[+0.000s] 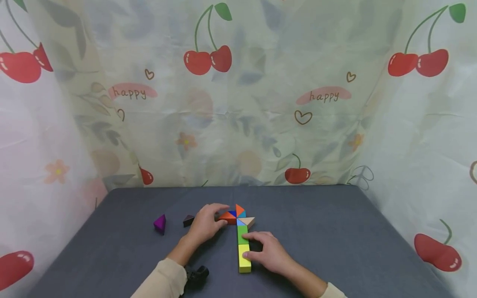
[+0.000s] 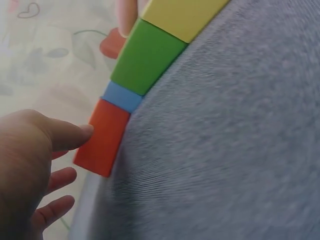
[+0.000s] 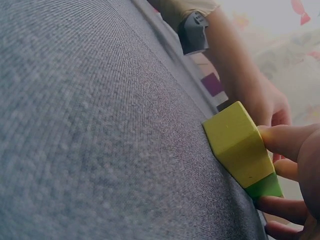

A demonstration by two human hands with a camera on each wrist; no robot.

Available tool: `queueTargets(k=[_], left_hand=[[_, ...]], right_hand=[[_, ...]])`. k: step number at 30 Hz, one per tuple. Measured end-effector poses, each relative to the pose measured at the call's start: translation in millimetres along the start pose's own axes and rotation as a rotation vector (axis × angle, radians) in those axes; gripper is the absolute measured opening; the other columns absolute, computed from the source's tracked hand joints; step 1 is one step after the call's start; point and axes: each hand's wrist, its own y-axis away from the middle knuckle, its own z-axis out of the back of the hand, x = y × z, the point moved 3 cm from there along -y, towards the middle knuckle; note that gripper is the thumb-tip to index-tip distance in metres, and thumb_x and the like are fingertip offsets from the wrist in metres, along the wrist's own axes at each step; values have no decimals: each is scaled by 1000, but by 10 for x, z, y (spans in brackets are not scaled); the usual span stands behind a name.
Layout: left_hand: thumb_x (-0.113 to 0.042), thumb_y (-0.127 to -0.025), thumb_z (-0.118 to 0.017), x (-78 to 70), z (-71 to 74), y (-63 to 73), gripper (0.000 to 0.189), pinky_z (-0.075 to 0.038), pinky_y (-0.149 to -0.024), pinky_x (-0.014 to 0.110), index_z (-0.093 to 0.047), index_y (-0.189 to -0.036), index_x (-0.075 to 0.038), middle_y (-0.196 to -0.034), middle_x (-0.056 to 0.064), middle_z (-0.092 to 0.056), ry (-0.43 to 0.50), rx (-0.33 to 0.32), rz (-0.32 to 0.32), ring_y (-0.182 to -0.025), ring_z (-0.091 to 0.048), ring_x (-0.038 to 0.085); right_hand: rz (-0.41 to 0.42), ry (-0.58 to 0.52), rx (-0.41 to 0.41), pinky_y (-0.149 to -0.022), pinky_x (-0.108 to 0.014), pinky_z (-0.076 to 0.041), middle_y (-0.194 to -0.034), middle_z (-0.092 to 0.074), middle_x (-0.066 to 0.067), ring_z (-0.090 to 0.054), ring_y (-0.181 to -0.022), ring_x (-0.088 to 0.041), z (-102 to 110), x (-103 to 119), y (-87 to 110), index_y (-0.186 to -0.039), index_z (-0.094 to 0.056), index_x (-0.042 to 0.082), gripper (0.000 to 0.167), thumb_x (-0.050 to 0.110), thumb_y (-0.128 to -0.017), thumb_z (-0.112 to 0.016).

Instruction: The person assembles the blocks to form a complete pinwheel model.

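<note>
Pinwheel-like, several coloured triangular blocks meet around one point at the top of a column on the table. The column is a green block (image 1: 242, 235) with a yellow block (image 1: 244, 258) nearer the person. My left hand (image 1: 205, 223) is at the pinwheel's left side, its thumb tip right at the orange-red triangular block (image 2: 102, 137) and its other fingers spread behind. From the right, my right hand (image 1: 271, 253) touches the column, index fingertip on the green block and thumb on the yellow one. A tan triangular block (image 1: 247, 222) forms the pinwheel's right side.
Left of the pinwheel lie a purple block (image 1: 160, 224) and a dark block (image 1: 188, 220), partly behind the left hand. A black wrist device (image 1: 197, 274) sits at the left cuff. Grey cloth covers the table (image 1: 316, 223); a cherry-print curtain (image 1: 261, 103) encloses it.
</note>
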Motion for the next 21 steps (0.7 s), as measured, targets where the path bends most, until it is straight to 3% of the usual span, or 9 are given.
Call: queueTargets(k=[9,13,17,21], left_hand=[[-22,-85,-78,-83,194,-30,39,-50,-85,43,-69,-122,-18,-118,0,-66,-69,11,-20,-102,-58,21],[-21,-83,-80,-87,297,-32,37,-47,-89,44,-71,-118,-20,-116,-3,-67,-129,-8,-62,-103,-58,20],[-20,-81,-81,-57,402,-9,35,-43,-92,47,-73,-115,-21,-114,-3,-68,-205,-32,-124,-102,-58,21],[-20,-81,-81,18,495,24,35,-43,-91,48,-73,-115,-20,-115,-3,-68,-250,-36,-136,-102,-58,22]], right_hand=[[39,10,-29,-96,-55,-38,-121,-63,1,-48,-116,-29,14,-19,7,-122,-68,20,45,40,-82,-77],[36,12,-30,-96,-54,-38,-122,-62,1,-48,-116,-28,10,-22,3,-122,-68,21,45,40,-82,-77],[32,13,-29,-96,-53,-38,-122,-62,1,-48,-116,-27,2,-22,2,-122,-68,22,45,41,-82,-77],[20,6,-14,-97,-54,-38,-123,-61,2,-47,-117,-27,-5,-17,-1,-123,-68,23,45,41,-82,-77]])
